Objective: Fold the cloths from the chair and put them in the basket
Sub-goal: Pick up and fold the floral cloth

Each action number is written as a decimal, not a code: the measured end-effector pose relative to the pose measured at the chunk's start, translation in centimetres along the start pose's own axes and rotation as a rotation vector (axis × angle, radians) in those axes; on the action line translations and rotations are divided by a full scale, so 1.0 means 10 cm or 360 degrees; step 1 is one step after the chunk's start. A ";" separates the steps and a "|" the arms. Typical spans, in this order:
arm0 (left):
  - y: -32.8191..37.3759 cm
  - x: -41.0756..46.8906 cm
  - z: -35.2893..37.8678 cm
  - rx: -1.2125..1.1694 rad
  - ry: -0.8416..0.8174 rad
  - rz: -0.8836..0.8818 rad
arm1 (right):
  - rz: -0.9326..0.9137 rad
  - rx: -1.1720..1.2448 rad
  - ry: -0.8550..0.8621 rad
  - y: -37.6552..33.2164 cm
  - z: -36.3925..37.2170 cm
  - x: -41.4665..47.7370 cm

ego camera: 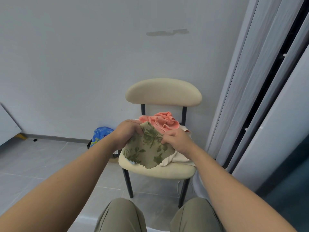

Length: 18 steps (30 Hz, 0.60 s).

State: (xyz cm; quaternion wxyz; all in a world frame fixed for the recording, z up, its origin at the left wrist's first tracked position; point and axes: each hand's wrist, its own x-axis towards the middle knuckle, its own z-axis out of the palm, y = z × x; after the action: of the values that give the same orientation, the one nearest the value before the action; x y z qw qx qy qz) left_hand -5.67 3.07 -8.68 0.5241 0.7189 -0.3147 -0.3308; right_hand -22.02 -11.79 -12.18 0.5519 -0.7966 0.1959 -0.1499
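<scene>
In the head view, mid-frame, our left grip [124,133] and right grip [178,141] both pinch the upper edge of the green floral cloth [148,149], fingers curled round it. The cloth hangs over the seat of the chair [167,171] as a tilted square. One corner points down, and the long axis runs roughly top to bottom. Its lower edges are cut in zigzags. A crumpled pink cloth [160,122] lies behind it, and a cream cloth [177,158] lies beneath at the lower right. A blue patterned bag [100,133] sits on the floor to the left, partly hidden by our forearm.
</scene>
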 end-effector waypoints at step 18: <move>-0.18 0.07 0.16 0.0290 0.0482 0.0253 | 0.0038 0.0376 0.0455 0.13 0.00 0.12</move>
State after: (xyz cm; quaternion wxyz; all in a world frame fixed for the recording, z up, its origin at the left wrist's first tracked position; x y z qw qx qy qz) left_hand -6.38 2.06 -10.91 0.5228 0.7778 -0.3166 -0.1466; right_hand -21.12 -12.78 -13.41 0.6098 -0.6944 0.2627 -0.2771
